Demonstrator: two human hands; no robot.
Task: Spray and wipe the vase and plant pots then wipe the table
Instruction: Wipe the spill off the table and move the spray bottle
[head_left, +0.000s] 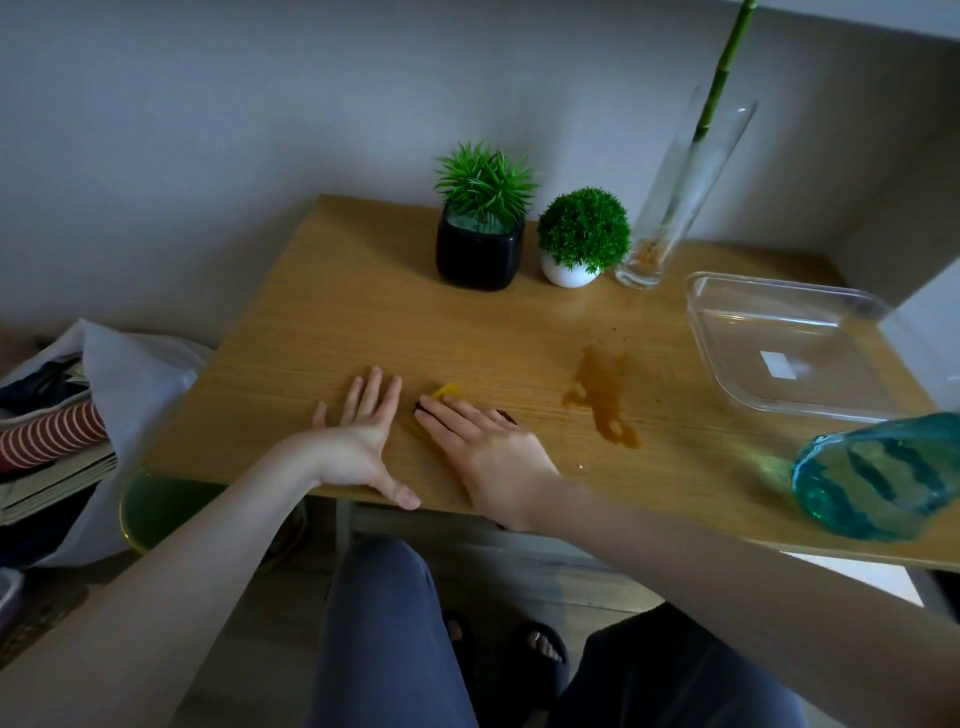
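Near the surface's front edge, the right hand (480, 441) presses flat on a yellow cloth (445, 392) to wipe, the left hand (358, 439) rests open bracing, while pots (479, 254) and vase (670, 208) stand along the back edge.

The person's two forearms are bare, with no sleeve, watch or bracelet visible on them. The left hand (358, 441) and the right hand (485, 452) wear no gloves and no rings that can be seen. The legs are covered by dark grey-blue trousers (384, 639), and the feet are in dark open-toe slippers (540, 649) that leave the toes uncovered.
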